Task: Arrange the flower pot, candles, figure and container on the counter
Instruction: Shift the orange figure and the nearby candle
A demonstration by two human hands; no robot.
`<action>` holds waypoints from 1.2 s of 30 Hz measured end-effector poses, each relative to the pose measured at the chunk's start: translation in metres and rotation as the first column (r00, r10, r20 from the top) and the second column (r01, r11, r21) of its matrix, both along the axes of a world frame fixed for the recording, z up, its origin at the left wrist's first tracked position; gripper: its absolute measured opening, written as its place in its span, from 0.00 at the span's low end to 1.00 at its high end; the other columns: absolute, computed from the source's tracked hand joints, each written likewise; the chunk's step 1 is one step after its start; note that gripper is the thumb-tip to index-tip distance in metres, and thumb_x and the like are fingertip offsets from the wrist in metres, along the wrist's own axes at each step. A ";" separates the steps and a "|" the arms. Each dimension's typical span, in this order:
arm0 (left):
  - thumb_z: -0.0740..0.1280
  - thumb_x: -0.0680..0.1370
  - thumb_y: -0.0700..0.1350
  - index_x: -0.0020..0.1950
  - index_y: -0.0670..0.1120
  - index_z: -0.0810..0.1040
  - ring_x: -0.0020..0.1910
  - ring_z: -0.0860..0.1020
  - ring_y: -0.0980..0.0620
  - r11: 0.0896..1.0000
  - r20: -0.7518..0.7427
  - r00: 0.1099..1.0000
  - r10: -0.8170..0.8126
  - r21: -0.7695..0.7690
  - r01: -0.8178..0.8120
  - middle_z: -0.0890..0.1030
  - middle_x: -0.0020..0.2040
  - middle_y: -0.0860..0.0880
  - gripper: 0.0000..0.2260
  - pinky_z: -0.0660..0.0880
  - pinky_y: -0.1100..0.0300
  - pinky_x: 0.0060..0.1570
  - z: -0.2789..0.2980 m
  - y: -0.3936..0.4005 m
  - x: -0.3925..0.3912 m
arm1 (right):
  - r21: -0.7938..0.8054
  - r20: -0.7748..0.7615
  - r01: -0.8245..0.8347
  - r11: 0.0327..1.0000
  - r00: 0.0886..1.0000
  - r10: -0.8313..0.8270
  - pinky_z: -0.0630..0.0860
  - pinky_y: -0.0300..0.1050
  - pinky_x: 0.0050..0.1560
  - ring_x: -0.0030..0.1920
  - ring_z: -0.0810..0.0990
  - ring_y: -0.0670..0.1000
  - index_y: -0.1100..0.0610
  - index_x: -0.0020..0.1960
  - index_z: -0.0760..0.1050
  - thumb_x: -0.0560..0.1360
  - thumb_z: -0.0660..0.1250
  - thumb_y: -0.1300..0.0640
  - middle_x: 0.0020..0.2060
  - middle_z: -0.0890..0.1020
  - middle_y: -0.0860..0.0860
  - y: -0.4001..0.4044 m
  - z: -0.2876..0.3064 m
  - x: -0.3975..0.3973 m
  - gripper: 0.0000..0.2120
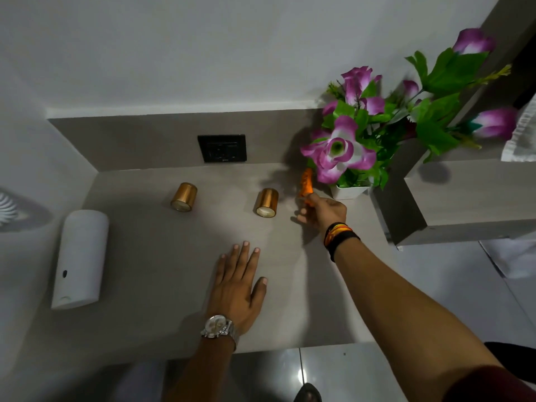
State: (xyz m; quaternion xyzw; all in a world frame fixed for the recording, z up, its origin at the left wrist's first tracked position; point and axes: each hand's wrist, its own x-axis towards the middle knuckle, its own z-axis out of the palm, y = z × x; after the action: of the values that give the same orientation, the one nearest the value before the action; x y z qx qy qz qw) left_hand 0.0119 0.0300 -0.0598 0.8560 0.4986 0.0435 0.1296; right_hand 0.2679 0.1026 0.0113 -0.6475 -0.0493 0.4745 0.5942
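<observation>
Two gold candles stand on the grey counter (150,256): the left candle (184,197) and the right candle (267,203). At the back right corner stands a white flower pot (349,191) with purple flowers (339,150) and green leaves. My right hand (324,211) is shut on a small orange figure (306,184), just left of the pot and right of the right candle. My left hand (239,288), with a silver watch, lies flat and open on the counter in front of the candles. A tall white container (79,259) stands at the counter's left side.
A black socket plate (222,148) sits in the backsplash behind the candles. A raised grey ledge (470,192) borders the counter on the right, with a white cloth (522,134) on it. The counter's front edge runs just below my left wrist; tiled floor (348,369) lies beneath.
</observation>
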 end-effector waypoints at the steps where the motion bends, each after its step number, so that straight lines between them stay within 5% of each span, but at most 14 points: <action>1: 0.47 0.83 0.61 0.84 0.54 0.46 0.84 0.37 0.52 1.000 0.004 1.000 -0.002 -0.002 0.002 0.43 0.85 0.52 0.30 0.43 0.44 0.82 0.001 0.000 0.000 | 0.001 -0.008 -0.007 1.000 1.000 0.007 0.83 0.47 0.30 0.26 0.83 0.54 0.66 0.46 0.83 0.73 0.79 0.57 0.31 0.81 0.60 -0.001 0.000 0.001 0.11; 5: 0.48 0.83 0.60 0.85 0.54 0.48 0.84 0.39 0.51 1.000 0.018 1.000 -0.004 0.003 0.004 0.45 0.85 0.51 0.30 0.43 0.44 0.82 0.001 0.000 0.000 | -0.066 0.031 0.021 0.998 0.999 -0.019 0.86 0.55 0.36 0.40 0.85 0.59 0.62 0.54 0.81 0.73 0.79 0.50 0.43 0.85 0.59 -0.012 -0.001 0.002 0.19; 8: 0.48 0.83 0.60 0.85 0.53 0.50 0.84 0.40 0.51 1.000 0.035 0.999 -0.007 0.010 0.007 0.47 0.85 0.51 0.30 0.43 0.44 0.82 0.002 -0.001 0.000 | -0.129 0.380 0.115 0.985 0.923 -0.058 0.86 0.56 0.50 0.50 0.85 0.58 0.55 0.58 0.78 0.74 0.77 0.49 0.48 0.84 0.52 -0.034 -0.003 -0.022 0.17; 10: 0.47 0.83 0.59 0.85 0.52 0.49 0.84 0.40 0.51 1.000 0.036 0.999 -0.015 0.000 0.015 0.45 0.85 0.51 0.30 0.43 0.45 0.82 0.003 -0.001 -0.001 | -0.035 0.586 -0.014 0.999 0.809 0.032 0.83 0.46 0.52 0.51 0.84 0.56 0.52 0.56 0.78 0.76 0.74 0.54 0.47 0.83 0.49 -0.048 -0.002 -0.047 0.11; 12: 0.46 0.84 0.59 0.85 0.52 0.49 0.84 0.41 0.51 0.999 0.084 0.996 0.028 -0.023 -0.026 0.45 0.85 0.52 0.30 0.43 0.45 0.83 0.004 0.002 -0.004 | -0.103 0.771 -0.264 0.959 0.588 0.244 0.81 0.48 0.54 0.55 0.82 0.55 0.53 0.60 0.78 0.78 0.71 0.58 0.56 0.81 0.51 -0.050 -0.001 -0.064 0.12; 15: 0.47 0.83 0.58 0.84 0.48 0.55 0.84 0.45 0.49 0.985 0.187 0.967 0.172 -0.020 -0.172 0.51 0.85 0.49 0.30 0.45 0.45 0.83 0.009 0.021 -0.026 | -0.368 0.870 -0.497 0.786 0.115 0.480 0.78 0.55 0.61 0.66 0.75 0.59 0.54 0.72 0.71 0.77 0.66 0.66 0.70 0.74 0.56 -0.024 0.007 -0.074 0.24; 19: 0.45 0.81 0.60 0.84 0.47 0.54 0.84 0.45 0.49 0.987 0.145 0.976 0.160 -0.001 -0.162 0.52 0.85 0.47 0.32 0.43 0.47 0.83 0.009 0.061 -0.067 | -0.733 0.679 -0.376 0.567 -0.452 0.578 0.74 0.62 0.68 0.75 0.64 0.65 0.51 0.81 0.61 0.82 0.61 0.66 0.81 0.59 0.58 0.018 0.015 -0.075 0.30; 21: 0.45 0.82 0.60 0.84 0.47 0.53 0.84 0.44 0.49 0.991 0.119 0.984 0.136 0.003 -0.137 0.51 0.85 0.48 0.32 0.43 0.48 0.83 0.004 0.073 -0.077 | -0.824 0.542 -0.269 0.499 -0.632 0.554 0.74 0.63 0.64 0.75 0.64 0.65 0.51 0.81 0.61 0.84 0.61 0.62 0.81 0.58 0.58 0.033 0.012 -0.070 0.28; 24: 0.47 0.84 0.58 0.84 0.48 0.53 0.85 0.47 0.50 0.992 0.075 0.991 0.113 0.041 -0.116 0.54 0.85 0.48 0.30 0.48 0.45 0.83 -0.002 0.076 -0.082 | -0.863 0.466 -0.240 0.444 -0.717 0.518 0.75 0.60 0.59 0.71 0.69 0.64 0.52 0.77 0.66 0.85 0.59 0.55 0.75 0.65 0.57 0.051 0.008 -0.059 0.20; 27: 0.48 0.84 0.58 0.84 0.49 0.52 0.85 0.45 0.51 0.994 0.067 0.992 0.109 0.021 -0.110 0.52 0.85 0.49 0.29 0.49 0.44 0.82 -0.003 0.075 -0.082 | -0.794 0.605 -0.368 0.484 -0.560 0.566 0.71 0.56 0.61 0.64 0.75 0.63 0.50 0.71 0.72 0.82 0.63 0.53 0.63 0.75 0.56 0.066 0.008 -0.049 0.18; 30: 0.46 0.84 0.59 0.84 0.49 0.51 0.84 0.44 0.52 0.993 0.056 0.992 0.115 0.012 -0.116 0.50 0.85 0.50 0.30 0.47 0.45 0.82 -0.002 0.077 -0.081 | -0.531 0.757 -0.526 0.665 0.060 0.651 0.76 0.56 0.64 0.62 0.80 0.60 0.50 0.69 0.74 0.75 0.74 0.53 0.60 0.81 0.55 0.080 0.007 -0.055 0.23; 32: 0.46 0.83 0.59 0.85 0.50 0.49 0.84 0.42 0.52 0.993 0.052 0.992 0.118 -0.004 -0.118 0.49 0.85 0.50 0.30 0.45 0.46 0.82 -0.002 0.077 -0.080 | -0.327 0.700 -0.479 0.815 0.457 0.549 0.78 0.55 0.62 0.60 0.81 0.56 0.50 0.67 0.76 0.72 0.78 0.53 0.58 0.83 0.52 0.090 0.004 -0.067 0.25; 34: 0.47 0.83 0.59 0.85 0.50 0.49 0.84 0.42 0.52 0.993 0.054 0.991 0.120 -0.004 -0.120 0.48 0.85 0.51 0.30 0.43 0.46 0.82 -0.003 0.077 -0.080 | -0.225 0.611 -0.410 0.884 0.647 0.456 0.79 0.52 0.60 0.58 0.82 0.54 0.49 0.63 0.77 0.70 0.81 0.50 0.56 0.83 0.48 0.100 -0.002 -0.077 0.25; 36: 0.48 0.83 0.58 0.84 0.50 0.49 0.84 0.42 0.52 0.993 0.063 0.991 0.121 -0.009 -0.120 0.48 0.85 0.51 0.30 0.43 0.47 0.82 -0.002 0.079 -0.080 | -0.191 0.562 -0.368 0.910 0.719 0.409 0.81 0.54 0.59 0.58 0.82 0.54 0.47 0.61 0.76 0.69 0.82 0.49 0.55 0.83 0.47 0.107 -0.009 -0.085 0.25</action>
State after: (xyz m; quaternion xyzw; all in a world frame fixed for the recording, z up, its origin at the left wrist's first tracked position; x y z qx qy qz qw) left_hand -0.0678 0.1092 -0.0618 0.8221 0.5452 0.0771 0.1448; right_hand 0.1824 0.2099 0.0020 -0.7564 -0.3505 0.3649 0.4145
